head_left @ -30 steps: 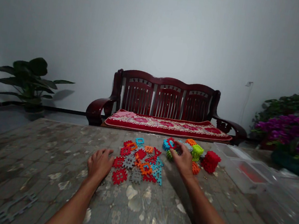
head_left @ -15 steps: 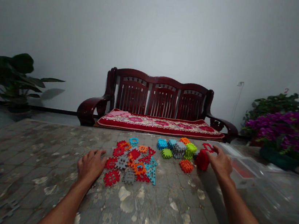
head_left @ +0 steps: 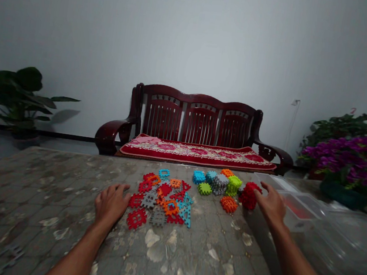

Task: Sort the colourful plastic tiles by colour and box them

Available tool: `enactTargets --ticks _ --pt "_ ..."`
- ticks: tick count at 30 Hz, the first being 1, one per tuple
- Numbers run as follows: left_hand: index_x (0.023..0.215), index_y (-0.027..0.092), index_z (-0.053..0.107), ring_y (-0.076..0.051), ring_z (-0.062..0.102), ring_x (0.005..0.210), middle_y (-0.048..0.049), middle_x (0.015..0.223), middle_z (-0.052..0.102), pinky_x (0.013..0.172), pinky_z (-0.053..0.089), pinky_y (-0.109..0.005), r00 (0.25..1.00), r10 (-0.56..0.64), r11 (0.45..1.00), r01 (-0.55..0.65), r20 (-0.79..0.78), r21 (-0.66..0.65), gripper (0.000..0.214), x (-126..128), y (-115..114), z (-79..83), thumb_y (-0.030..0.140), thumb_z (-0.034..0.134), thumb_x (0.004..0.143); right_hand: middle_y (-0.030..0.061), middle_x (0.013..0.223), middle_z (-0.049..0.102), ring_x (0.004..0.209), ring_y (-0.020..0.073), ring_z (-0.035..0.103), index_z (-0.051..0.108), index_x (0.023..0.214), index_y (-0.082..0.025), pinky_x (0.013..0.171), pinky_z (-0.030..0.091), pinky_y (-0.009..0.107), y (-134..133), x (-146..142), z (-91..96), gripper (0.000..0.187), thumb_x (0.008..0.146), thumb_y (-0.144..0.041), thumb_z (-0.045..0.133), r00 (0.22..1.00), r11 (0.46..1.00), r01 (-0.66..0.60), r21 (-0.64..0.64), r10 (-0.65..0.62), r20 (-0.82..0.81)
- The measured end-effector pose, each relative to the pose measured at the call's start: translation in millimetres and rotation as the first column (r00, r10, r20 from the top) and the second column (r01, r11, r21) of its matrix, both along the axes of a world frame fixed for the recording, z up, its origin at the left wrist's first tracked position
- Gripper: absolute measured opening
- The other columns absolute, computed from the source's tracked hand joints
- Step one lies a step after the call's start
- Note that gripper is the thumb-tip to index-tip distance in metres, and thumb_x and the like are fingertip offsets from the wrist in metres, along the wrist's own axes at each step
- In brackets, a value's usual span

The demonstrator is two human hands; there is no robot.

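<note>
1. Tubs (head_left: 299, 207) of clear plastic stand just right of the right hand (head_left: 271, 206); one shows something red inside.
2. Right fingers, loosely spread, touch the red block (head_left: 247, 195).
3. Left hand (head_left: 110, 202) lies flat and holds nothing, beside the loose pieces (head_left: 162, 198).
4. Table (head_left: 44, 191) stretches wide to the left.

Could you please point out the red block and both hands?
red block (head_left: 247, 197): head view, its front face.
right hand (head_left: 272, 206): head view, back of hand.
left hand (head_left: 111, 203): head view, back of hand.
</note>
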State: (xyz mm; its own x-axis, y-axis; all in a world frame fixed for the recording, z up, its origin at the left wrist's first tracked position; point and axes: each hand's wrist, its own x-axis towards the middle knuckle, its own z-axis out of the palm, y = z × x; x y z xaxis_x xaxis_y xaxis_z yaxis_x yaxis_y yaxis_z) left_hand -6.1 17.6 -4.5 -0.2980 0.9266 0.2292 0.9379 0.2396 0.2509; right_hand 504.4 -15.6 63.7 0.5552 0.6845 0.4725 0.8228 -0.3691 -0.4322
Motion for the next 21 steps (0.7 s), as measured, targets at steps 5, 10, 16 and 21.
enactTargets --ticks 5,10,16,21 --pt "0.127 0.026 0.066 -0.028 0.054 0.127 -0.0100 0.136 0.062 0.110 0.036 -0.045 1.000 -0.005 1.000 0.005 0.011 -0.001 0.041 2.6 -2.9 2.8 0.033 0.044 0.093 0.0115 0.113 0.074 0.106 0.0294 0.066 0.072 0.116 -0.019 0.096 0.049 0.043 4.3 -44.0 -11.4 0.049 0.077 -0.040 0.052 0.959 0.949 -0.274 0.156 0.281 -0.029" --pt "0.126 0.027 0.066 -0.028 0.051 0.130 -0.0099 0.139 0.060 0.110 0.035 -0.045 0.999 -0.009 1.000 0.009 0.035 -0.002 0.040 5.2 -6.0 7.1 0.034 0.046 0.092 0.0092 0.112 0.075 0.108 0.0273 0.067 0.075 0.107 -0.021 0.098 0.049 0.043 4.6 -128.5 -32.3 0.038 0.077 -0.033 0.053 0.721 0.733 -0.678 0.057 0.679 -0.138" --pt "0.125 0.026 0.067 -0.029 0.050 0.131 -0.0102 0.139 0.060 0.112 0.032 -0.045 0.998 -0.006 1.000 0.006 0.066 -0.004 0.040 5.1 -5.5 5.9 0.038 0.051 0.091 0.0057 0.116 0.074 0.112 0.0250 0.063 0.073 0.112 -0.024 0.101 0.046 0.039 8.8 -220.8 -39.5 0.036 0.080 -0.021 0.057 0.498 0.490 -0.867 -0.090 0.857 -0.131" --pt "0.126 0.026 0.067 -0.028 0.050 0.131 -0.0107 0.139 0.059 0.112 0.032 -0.045 0.997 -0.009 1.000 0.010 0.080 -0.005 0.040 5.9 -6.2 7.6 0.035 0.049 0.091 0.0080 0.133 0.066 0.123 0.0249 0.056 0.066 0.128 -0.021 0.107 0.042 0.038 47.9 -252.8 -31.2 0.056 0.076 -0.004 0.051 0.467 0.454 -0.870 -0.195 0.884 -0.025"
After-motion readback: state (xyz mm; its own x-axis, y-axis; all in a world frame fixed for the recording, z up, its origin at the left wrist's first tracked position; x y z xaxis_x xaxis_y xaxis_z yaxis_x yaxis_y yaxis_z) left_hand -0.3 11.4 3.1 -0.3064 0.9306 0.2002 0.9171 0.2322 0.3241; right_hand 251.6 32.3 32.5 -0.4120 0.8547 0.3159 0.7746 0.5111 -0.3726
